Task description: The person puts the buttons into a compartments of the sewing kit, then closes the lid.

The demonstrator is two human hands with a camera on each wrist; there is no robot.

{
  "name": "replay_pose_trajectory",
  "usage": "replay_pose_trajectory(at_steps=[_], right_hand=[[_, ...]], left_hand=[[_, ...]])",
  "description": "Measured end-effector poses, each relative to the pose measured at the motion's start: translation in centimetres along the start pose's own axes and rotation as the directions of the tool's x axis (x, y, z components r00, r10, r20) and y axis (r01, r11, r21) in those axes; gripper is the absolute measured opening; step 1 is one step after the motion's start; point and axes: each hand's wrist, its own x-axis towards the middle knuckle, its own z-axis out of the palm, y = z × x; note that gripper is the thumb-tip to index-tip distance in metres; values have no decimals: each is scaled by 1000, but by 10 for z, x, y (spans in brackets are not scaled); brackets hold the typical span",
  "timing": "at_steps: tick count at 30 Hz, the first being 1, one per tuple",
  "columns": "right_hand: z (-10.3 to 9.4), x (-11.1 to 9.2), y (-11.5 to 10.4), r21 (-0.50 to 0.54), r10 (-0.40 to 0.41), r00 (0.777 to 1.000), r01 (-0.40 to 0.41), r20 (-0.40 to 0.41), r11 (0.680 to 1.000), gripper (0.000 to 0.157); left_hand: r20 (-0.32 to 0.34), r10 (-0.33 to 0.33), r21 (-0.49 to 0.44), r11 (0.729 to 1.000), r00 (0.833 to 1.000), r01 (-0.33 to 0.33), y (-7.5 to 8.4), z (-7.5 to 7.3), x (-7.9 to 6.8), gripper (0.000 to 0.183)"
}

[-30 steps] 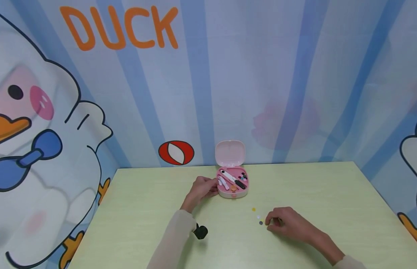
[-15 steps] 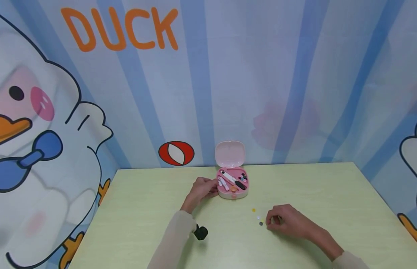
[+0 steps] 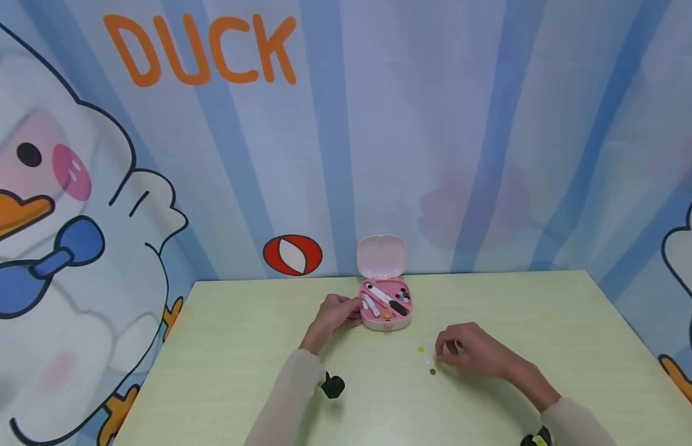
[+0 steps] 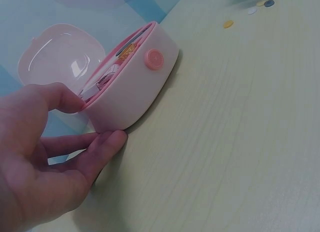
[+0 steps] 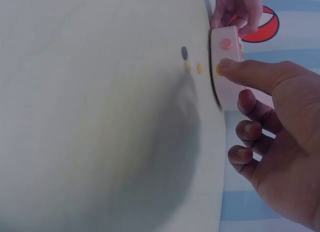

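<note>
the right hand (image 3: 475, 350), in front and right of the pink box (image 4: 127, 94), has lifted, pinching a yellow disc (image 5: 219, 69), so that one is off the table (image 3: 240, 328); loose discs (image 3: 432, 371) lie in front of the box; the left hand (image 3: 331, 314) grips its left side, fingers bent.

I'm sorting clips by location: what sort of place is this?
Probably a staged tabletop set: a cartoon backdrop lettered DUCK stands right behind a pale table, where a small open pink case sits near the back edge.
</note>
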Motion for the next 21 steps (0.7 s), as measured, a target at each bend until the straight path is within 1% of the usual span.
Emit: replay_pose_trajectory(at_steps=[7, 14, 18, 21], right_hand=[[-11, 22, -2, -15, -21, 1000, 21, -12, 1000, 7], [-17, 44, 2, -12, -2, 1000, 2, -10, 1000, 6], [-22, 56, 1, -17, 3, 1000, -3, -26, 1000, 7], [-25, 65, 0, -21, 9, 999, -10, -44, 1000, 4]], left_hand=[[-2, 5, -5, 1000, 1000, -5, -1, -1, 1, 33], [15, 22, -19, 1000, 1000, -22, -5, -1, 4, 31], [31, 35, -40, 999, 999, -34, -6, -2, 6, 29], [30, 38, -40, 999, 999, -37, -6, -2, 6, 29]])
